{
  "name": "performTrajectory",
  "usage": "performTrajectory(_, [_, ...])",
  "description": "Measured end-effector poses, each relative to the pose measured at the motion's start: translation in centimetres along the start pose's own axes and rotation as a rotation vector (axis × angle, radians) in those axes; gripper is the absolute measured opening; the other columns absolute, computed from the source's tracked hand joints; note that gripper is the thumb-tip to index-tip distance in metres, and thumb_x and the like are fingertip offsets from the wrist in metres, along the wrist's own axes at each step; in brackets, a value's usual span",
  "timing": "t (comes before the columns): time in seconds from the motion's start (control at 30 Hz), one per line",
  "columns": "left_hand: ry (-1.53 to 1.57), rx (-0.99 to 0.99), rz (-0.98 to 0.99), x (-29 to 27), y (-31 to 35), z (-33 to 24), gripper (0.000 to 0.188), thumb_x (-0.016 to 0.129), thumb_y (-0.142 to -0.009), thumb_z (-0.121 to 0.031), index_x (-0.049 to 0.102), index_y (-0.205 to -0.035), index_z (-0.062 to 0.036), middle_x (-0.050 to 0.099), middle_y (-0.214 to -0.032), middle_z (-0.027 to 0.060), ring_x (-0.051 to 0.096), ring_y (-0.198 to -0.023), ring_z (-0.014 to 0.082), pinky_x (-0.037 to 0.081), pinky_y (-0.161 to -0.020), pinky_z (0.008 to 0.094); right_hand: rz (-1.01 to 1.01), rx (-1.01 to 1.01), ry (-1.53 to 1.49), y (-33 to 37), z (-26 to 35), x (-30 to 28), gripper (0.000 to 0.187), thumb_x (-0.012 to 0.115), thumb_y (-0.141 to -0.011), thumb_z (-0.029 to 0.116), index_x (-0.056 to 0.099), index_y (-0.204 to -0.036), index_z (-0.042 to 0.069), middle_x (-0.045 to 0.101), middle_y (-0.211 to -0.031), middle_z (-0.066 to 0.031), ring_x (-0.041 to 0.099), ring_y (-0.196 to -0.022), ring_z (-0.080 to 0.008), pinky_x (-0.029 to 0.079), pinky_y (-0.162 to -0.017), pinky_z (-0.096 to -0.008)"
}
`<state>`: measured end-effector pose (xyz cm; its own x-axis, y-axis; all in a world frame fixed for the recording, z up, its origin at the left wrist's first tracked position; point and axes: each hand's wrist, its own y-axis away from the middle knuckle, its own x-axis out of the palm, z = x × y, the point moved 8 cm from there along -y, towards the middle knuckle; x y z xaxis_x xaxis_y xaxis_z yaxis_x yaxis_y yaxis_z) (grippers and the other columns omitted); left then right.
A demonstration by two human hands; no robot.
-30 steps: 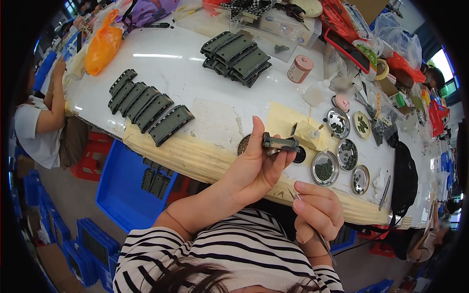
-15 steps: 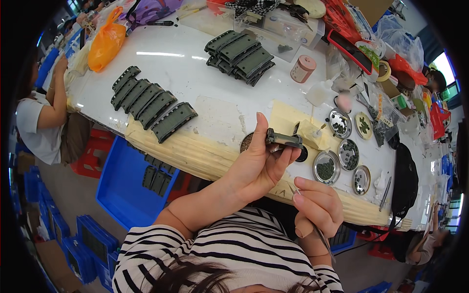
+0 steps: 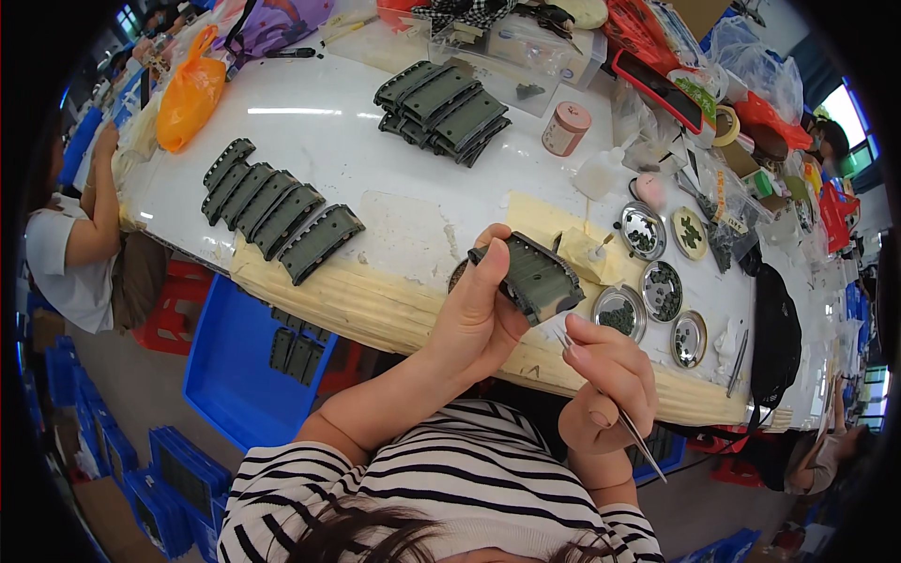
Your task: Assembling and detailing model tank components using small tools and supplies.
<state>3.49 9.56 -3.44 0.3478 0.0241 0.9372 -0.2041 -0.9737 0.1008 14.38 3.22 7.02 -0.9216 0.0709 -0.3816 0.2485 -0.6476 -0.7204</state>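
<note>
A dark green, slightly curved plastic panel [image 3: 537, 274] with a studded rim is gripped in my left hand [image 3: 477, 319], its broad face turned up and tilted. My thumb lies along its left side, and the fingers behind it are mostly hidden. In my right hand [image 3: 612, 375] are thin metal tweezers [image 3: 644, 445], pinched between thumb and fingers. Their tips point up toward the panel's lower edge; whether they touch it or carry anything is too small to tell. Beyond the panel, a yellowish wrapped block [image 3: 589, 258] with a thin stick in it stands on the table.
Similar panels lie in a row [image 3: 282, 214] at left and a stack [image 3: 441, 108] farther back. Metal dishes [image 3: 664, 289] of tiny green parts stand right, near a pink can [image 3: 567, 129]. A blue crate [image 3: 221, 375] sits below the table edge. Another person [image 3: 70, 239] sits at far left.
My left hand has rotated the panel from edge-on to showing its broad green face. The tweezers in my right hand have swung, their back end now pointing farther right. The whole view has shifted slightly.
</note>
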Motion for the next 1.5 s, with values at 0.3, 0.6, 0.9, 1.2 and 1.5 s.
performTrajectory(0.3, [-0.156,0.073,0.109,0.3,-0.1,-0.8,0.044,0.060,-0.091,-0.039,0.036,-0.126,-0.0254,0.053,-0.117,0.0161,0.060,-0.103,0.0241,0.054,-0.085,0.0352,-0.057,-0.030,-0.052,0.9,-0.7,0.4,0.036,0.056,-0.094,0.030,0.064,-0.104,-0.004,0.064,-0.102,-0.0209,0.065,-0.097,-0.0331,0.057,-0.080,-0.0346])
performTrajectory(0.6, [-0.185,0.085,0.083,0.2,-0.1,-0.9,0.046,0.061,-0.090,-0.040,0.035,-0.126,-0.0252,0.054,-0.116,0.0157,0.061,-0.101,0.0231,0.055,-0.084,0.0342,-0.016,-0.024,-0.012,0.8,-0.8,0.6,0.028,0.061,-0.090,0.019,0.064,-0.104,-0.004,0.064,-0.103,-0.0211,0.064,-0.098,-0.0338,0.057,-0.080,-0.0356])
performTrajectory(0.9, [-0.199,0.097,0.079,0.3,-0.1,-0.9,0.047,0.061,-0.090,-0.042,0.036,-0.126,-0.0256,0.054,-0.116,0.0152,0.061,-0.100,0.0222,0.055,-0.083,0.0333,-0.011,-0.024,-0.012,0.6,-0.7,0.6,0.028,0.060,-0.090,0.021,0.065,-0.103,-0.004,0.064,-0.102,-0.0200,0.064,-0.098,-0.0339,0.057,-0.080,-0.0359])
performTrajectory(1.2, [-0.158,0.064,0.071,-0.2,-0.1,-0.5,0.047,0.060,-0.089,-0.046,0.039,-0.127,-0.0271,0.054,-0.118,0.0145,0.060,-0.103,0.0221,0.054,-0.085,0.0350,-0.080,-0.013,0.011,0.8,-1.2,0.6,0.035,0.052,-0.096,0.030,0.066,-0.096,-0.001,0.066,-0.091,-0.0141,0.066,-0.092,-0.0309,0.054,-0.075,-0.0331])
performTrajectory(1.5, [-0.200,0.106,0.105,0.1,0.0,-0.9,0.053,0.061,-0.088,-0.046,0.035,-0.130,-0.0267,0.053,-0.119,0.0150,0.060,-0.105,0.0226,0.054,-0.087,0.0347,-0.115,-0.021,-0.007,1.2,-1.3,0.7,0.033,0.052,-0.096,0.027,0.066,-0.097,-0.002,0.066,-0.091,-0.0152,0.066,-0.094,-0.0330,0.054,-0.078,-0.0351])
